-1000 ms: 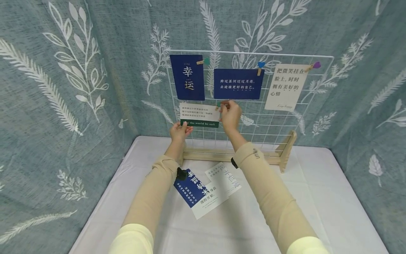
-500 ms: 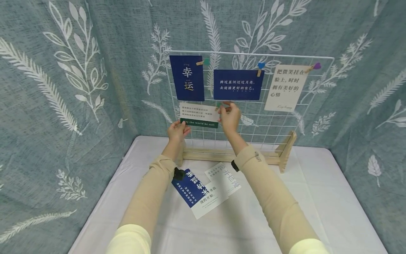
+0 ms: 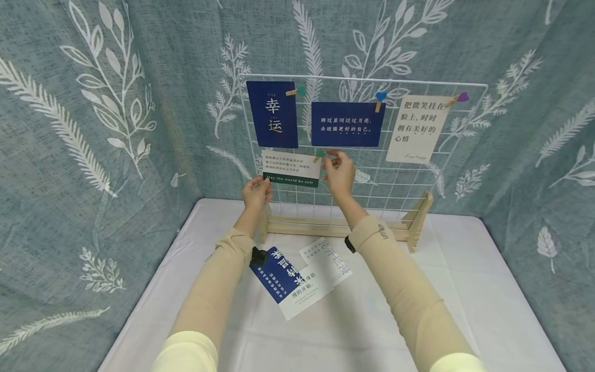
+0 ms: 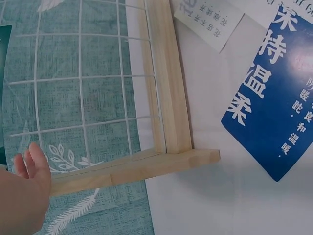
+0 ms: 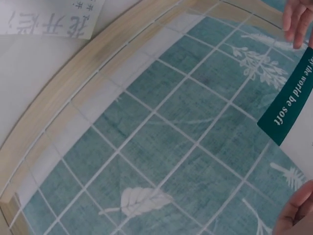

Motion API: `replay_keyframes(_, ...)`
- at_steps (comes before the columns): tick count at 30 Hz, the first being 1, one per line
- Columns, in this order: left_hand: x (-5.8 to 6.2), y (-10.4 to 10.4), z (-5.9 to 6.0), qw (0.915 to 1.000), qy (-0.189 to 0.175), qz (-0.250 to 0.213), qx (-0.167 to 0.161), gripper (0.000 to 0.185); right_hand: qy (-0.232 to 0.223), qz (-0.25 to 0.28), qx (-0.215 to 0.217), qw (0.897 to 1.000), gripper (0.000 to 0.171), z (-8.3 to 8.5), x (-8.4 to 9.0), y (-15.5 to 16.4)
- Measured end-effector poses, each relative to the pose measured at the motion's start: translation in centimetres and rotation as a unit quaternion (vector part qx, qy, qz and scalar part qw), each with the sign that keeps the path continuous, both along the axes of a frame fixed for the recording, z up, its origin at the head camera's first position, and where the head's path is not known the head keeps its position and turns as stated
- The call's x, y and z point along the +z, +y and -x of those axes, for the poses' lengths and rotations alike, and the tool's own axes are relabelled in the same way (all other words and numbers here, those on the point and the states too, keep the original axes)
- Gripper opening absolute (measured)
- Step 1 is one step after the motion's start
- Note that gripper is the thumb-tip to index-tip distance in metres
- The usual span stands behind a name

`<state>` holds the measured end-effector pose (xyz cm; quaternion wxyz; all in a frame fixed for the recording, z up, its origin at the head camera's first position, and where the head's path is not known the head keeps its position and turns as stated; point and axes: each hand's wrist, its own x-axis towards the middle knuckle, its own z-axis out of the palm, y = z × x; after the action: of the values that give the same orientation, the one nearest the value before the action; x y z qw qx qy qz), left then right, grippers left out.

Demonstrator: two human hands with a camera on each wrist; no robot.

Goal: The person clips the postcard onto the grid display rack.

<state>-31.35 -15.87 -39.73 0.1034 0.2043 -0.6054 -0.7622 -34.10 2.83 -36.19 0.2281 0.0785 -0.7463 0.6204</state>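
Observation:
A white-and-green card [image 3: 290, 169] hangs low on the white wire grid [image 3: 372, 178]. A clothespin with a green heart [image 3: 320, 154] sits at its top right corner. My left hand [image 3: 256, 192] pinches the card's lower left corner, with the thumb over its front. In the left wrist view only the card's green edge [image 4: 4, 93] shows, and the pinching fingertips are partly hidden. My right hand [image 3: 340, 173] is just right of the clothespin, thumb and fingers bent loosely and apart from it. In the right wrist view only part of the right hand [image 5: 297, 210] shows.
Above hang a tall blue card [image 3: 273, 116], a wide blue card [image 3: 346, 124] and a cream card [image 3: 415, 129], each with a clothespin. A wooden stand [image 3: 334, 227] carries the grid. Overlapping loose cards [image 3: 283, 276] lie on the white table [image 3: 418, 310].
My right hand has moved slightly right, off the green-heart clothespin, which now shows more fully. My left hand has slid a little left along the card's corner. The card hangs in the same place.

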Motion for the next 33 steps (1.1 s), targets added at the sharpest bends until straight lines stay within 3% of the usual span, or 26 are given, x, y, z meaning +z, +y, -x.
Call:
replay_keyframes(14,-0.1,0.3,-0.8,0.9999,-0.014,-0.007,0.005,0.044,-0.012,-0.024,0.005,1.000,0.021,-0.6,-0.3,1.3)
replay_keyframes(18,-1.0,0.2,-0.6,0.9998,0.007,-0.007,0.017,0.042,-0.007,-0.025,0.015,1.000,0.021,-0.7,-0.7,1.7)
replay_keyframes(19,-1.9,-0.2,0.1,0.9993,0.030,-0.019,0.015,0.041,-0.004,-0.029,0.016,0.999,0.021,-0.7,-0.8,1.8)
replay_keyframes(23,-3.5,-0.9,1.7,0.9993,0.033,-0.015,0.012,0.046,0.004,-0.042,0.022,0.999,0.022,-0.8,-1.1,2.2)
replay_keyframes(25,-4.0,-1.2,2.0,0.9991,0.036,-0.024,0.005,0.046,0.008,-0.046,0.026,0.999,0.022,-0.9,-1.3,2.4)
replay_keyframes(26,-3.2,-0.9,1.3,0.9996,0.019,-0.021,-0.001,0.047,0.009,-0.047,0.028,0.998,0.022,-1.0,-1.3,2.6)
replay_keyframes(30,-6.4,-2.4,4.0,0.9990,0.031,-0.032,-0.001,0.043,0.012,-0.047,0.035,0.998,0.021,-1.1,-1.8,3.1)
replay_keyframes(33,-10.1,-3.9,7.5,0.9994,0.030,-0.013,0.014,0.045,0.015,-0.055,0.040,0.998,0.020,-1.3,-2.2,3.5)
